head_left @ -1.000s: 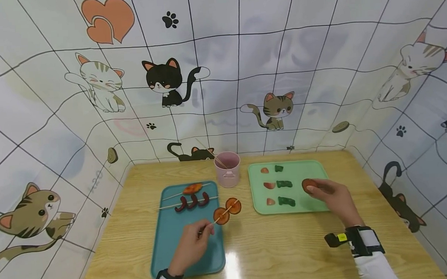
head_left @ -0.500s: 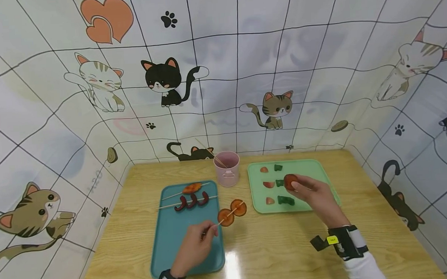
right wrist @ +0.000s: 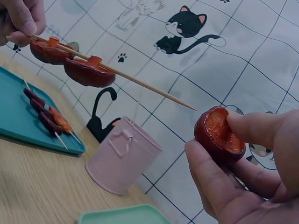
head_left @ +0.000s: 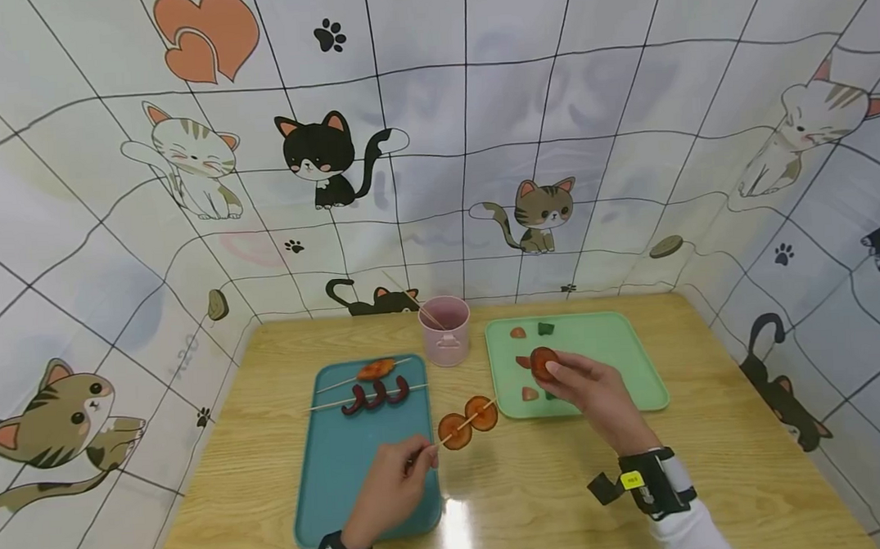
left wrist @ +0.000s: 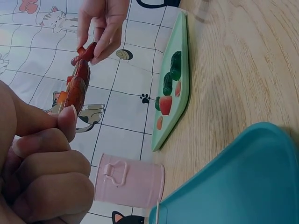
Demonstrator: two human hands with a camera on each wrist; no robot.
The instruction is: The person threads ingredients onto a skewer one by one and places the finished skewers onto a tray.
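My left hand (head_left: 390, 485) pinches the blunt end of a bamboo skewer (right wrist: 154, 88) over the right side of the blue tray. Two brown-red mushrooms (head_left: 455, 431) are threaded on it, their orange stem sides showing. Between thumb and fingers, my right hand (head_left: 596, 395) holds a third mushroom (head_left: 543, 363) in front of the green tray. In the right wrist view the skewer's bare pointed tip reaches close to this mushroom (right wrist: 219, 134), whose stem side faces the thumb.
On the blue tray (head_left: 368, 474) lie one skewer with dark red curved pieces (head_left: 375, 394) and another with an orange piece (head_left: 376, 370). A pink bucket (head_left: 445, 340) holding a thin stick stands behind. Small red and green pieces (head_left: 546, 329) sit on the green tray (head_left: 628, 348).
My right hand has moved left across the green tray with its mushroom, towards the skewer. The left hand has shifted slightly right and down, carrying the skewer.
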